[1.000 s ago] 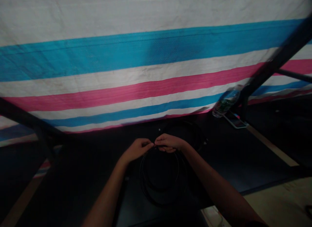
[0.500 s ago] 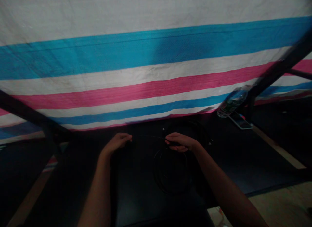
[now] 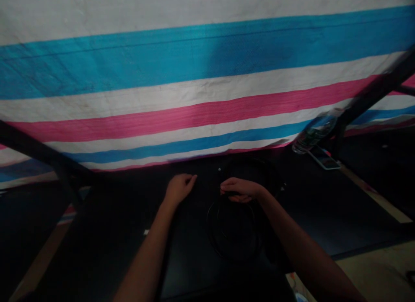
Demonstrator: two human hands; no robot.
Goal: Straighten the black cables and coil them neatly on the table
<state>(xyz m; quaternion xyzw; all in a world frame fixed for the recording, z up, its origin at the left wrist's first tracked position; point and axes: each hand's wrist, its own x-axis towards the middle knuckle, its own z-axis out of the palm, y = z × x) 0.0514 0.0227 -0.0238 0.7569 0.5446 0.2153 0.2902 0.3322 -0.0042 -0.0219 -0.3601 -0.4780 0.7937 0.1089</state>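
Note:
My right hand (image 3: 240, 190) is closed in a pinch on a thin black cable (image 3: 211, 239), whose loops hang or lie just below the fingers. Left of it, my left hand (image 3: 180, 188) has thumb and forefinger pressed together, pointing towards the right hand. Whatever those left fingertips hold, if anything, is too dark and small to make out. Behind the right hand, another coil of black cable (image 3: 275, 174) lies on the dark table (image 3: 191, 263).
A striped plastic sheet (image 3: 162, 120) hangs along the table's back edge. At the back right a clear bottle (image 3: 313, 133) leans beside a phone (image 3: 325, 158). Dark frame bars (image 3: 372, 96) slant at the right, with another bar (image 3: 35, 144) at the left.
My left hand has moved right, closer to the right hand. The thin line that stretched between the hands no longer shows. My right hand keeps its pinch, and the view has shifted slightly.

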